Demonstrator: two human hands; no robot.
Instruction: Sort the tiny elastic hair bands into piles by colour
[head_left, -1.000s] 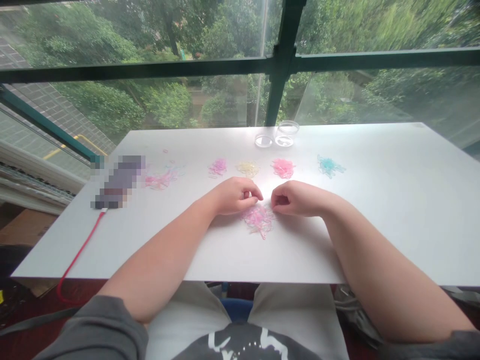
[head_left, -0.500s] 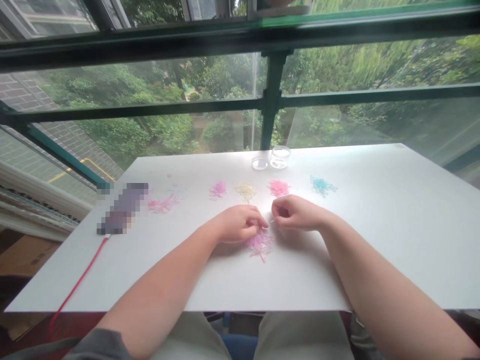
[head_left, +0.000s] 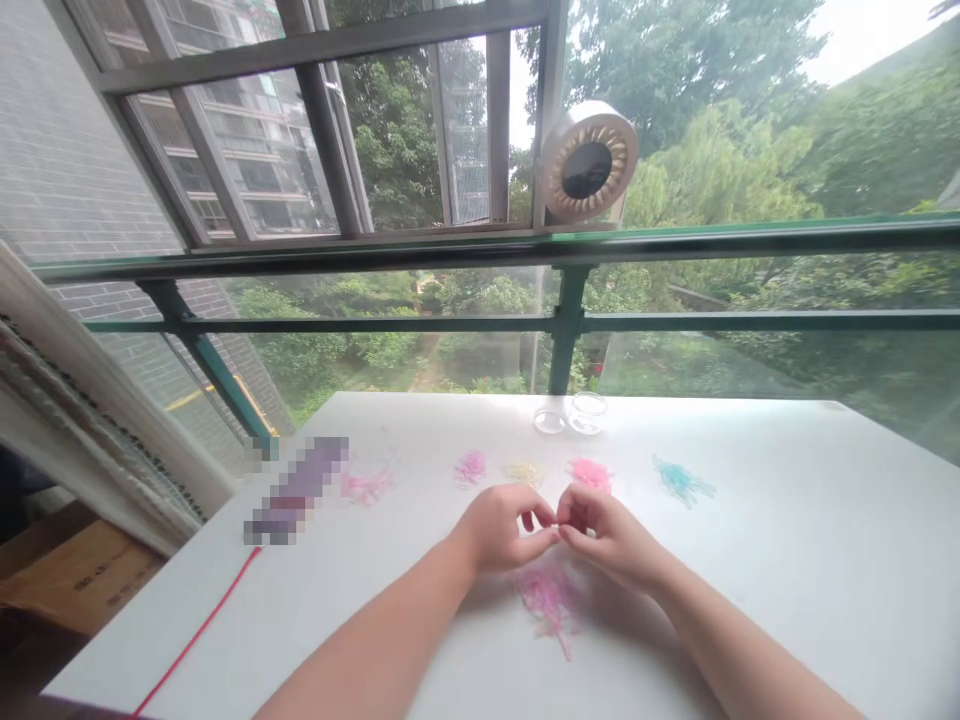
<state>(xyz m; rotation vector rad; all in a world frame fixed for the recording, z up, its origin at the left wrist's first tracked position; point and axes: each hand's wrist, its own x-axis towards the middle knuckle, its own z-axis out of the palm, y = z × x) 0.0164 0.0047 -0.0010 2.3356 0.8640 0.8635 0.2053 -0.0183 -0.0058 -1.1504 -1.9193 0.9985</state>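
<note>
My left hand (head_left: 495, 525) and my right hand (head_left: 615, 540) meet above the white table (head_left: 360, 640), fingertips pinched together. Whatever they hold between them is too small to make out. Just below them lies a mixed pile (head_left: 547, 595) of small pink and purple loops that look like rubber bands. Beyond my hands are sorted piles of similar pieces: a purple pile (head_left: 471, 467), a pale yellow pile (head_left: 525, 472), a pink pile (head_left: 590, 474) partly behind my right hand, and a teal pile (head_left: 682, 480).
Near the back edge stand a clear round container (head_left: 587, 415) and its lid (head_left: 550, 423). Another pinkish pile (head_left: 367, 486) lies left, beside a blurred dark object (head_left: 300, 490) with a red cord (head_left: 199, 628). A round white device (head_left: 628, 150) sits above the green railing (head_left: 450, 250).
My view has tilted up, showing more of the window and the round device. My hands, apart before, have come together at the fingertips, above the mixed pile.
</note>
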